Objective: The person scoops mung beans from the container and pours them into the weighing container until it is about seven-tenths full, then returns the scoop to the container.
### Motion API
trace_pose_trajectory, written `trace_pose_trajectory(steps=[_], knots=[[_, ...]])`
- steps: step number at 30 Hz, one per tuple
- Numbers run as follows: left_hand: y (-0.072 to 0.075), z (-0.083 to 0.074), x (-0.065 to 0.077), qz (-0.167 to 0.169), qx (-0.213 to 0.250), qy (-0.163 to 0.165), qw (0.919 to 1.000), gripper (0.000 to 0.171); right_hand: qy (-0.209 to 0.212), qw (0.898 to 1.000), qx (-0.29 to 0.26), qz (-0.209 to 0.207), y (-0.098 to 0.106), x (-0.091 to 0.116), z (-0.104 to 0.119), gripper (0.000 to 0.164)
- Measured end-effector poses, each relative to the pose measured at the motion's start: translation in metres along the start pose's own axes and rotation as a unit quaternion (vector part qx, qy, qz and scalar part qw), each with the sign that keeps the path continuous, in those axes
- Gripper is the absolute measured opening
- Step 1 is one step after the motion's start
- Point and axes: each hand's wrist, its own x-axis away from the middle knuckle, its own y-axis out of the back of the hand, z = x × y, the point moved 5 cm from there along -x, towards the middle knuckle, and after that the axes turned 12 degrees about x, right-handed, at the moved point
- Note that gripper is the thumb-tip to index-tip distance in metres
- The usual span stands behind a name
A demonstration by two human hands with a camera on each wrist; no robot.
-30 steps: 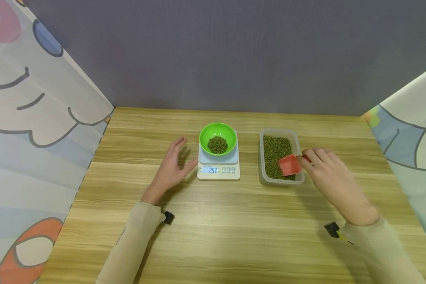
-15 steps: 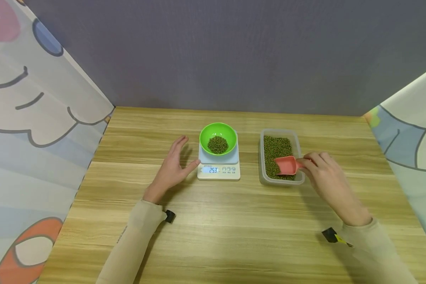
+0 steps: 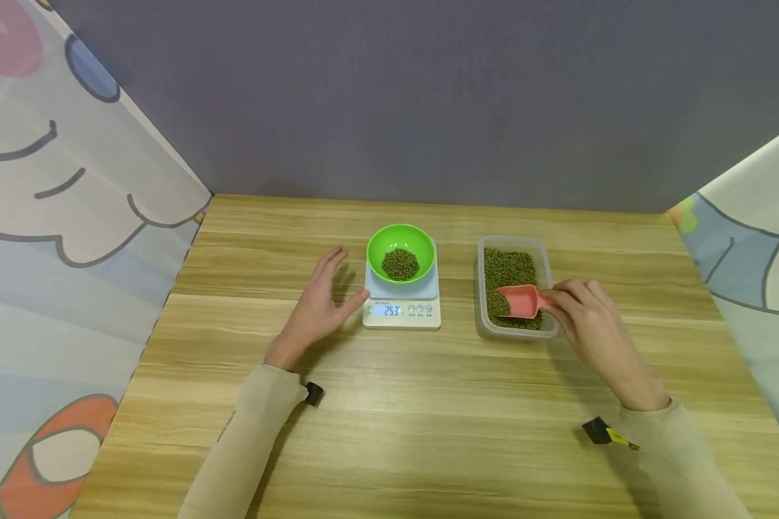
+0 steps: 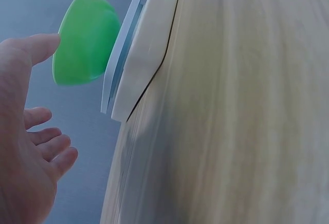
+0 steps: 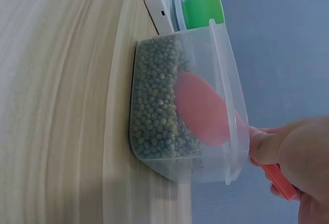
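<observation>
My right hand (image 3: 593, 335) grips the handle of a pink scoop (image 3: 521, 300), whose bowl dips into mung beans (image 3: 509, 268) inside a clear plastic container (image 3: 481, 321). Seen from the right wrist, the scoop (image 5: 200, 106) pushes into the beans through the see-through wall. Left of the container, a green bowl (image 3: 378, 249) with a small heap of beans sits on a white kitchen scale (image 3: 402, 317), whose display appears to read 25.3. My left hand (image 3: 314, 310) is held beside the scale with fingers spread and relaxed, holding nothing; its thumb points toward the scale.
Everything stands on a wood-grain table (image 3: 396, 418). A grey wall panel (image 3: 428, 108) rises behind its far edge, with cartoon-patterned sheets (image 3: 104, 303) at both sides.
My right hand has tilted the scoop flatter and slid it left, its front edge going into the beans. The left hand stays almost still; the scale reading looks the same.
</observation>
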Motion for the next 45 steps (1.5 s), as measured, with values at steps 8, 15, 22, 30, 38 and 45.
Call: trace_pose_trajectory(steps=[8, 15, 22, 30, 38, 45], knots=[[-0.001, -0.004, -0.001, 0.002, 0.005, -0.002, 1.0000, 0.088, -0.022, 0.999, -0.035, -0.022, -0.004, 0.002, -0.002, 0.024], [-0.001, -0.006, 0.000, 0.004, 0.009, 0.011, 0.9999, 0.089, -0.047, 0.997, -0.059, -0.028, -0.005, 0.007, -0.005, 0.029], [-0.001, -0.005, -0.001, 0.003, 0.012, 0.006, 0.9999, 0.088, -0.072, 0.994, -0.078, -0.035, -0.005, 0.011, -0.008, 0.035], [-0.002, -0.007, -0.001, 0.002, 0.011, 0.001, 0.9999, 0.088, -0.093, 0.990, -0.092, -0.046, -0.005, 0.016, -0.012, 0.036], [-0.002, -0.008, -0.001, 0.005, 0.013, 0.003, 0.9999, 0.088, -0.110, 0.988, -0.095, -0.050, -0.007, 0.020, -0.017, 0.033], [-0.004, -0.007, -0.002, 0.004, 0.012, 0.000, 0.9999, 0.088, -0.118, 0.988, -0.095, -0.032, -0.005, 0.021, -0.018, 0.030]])
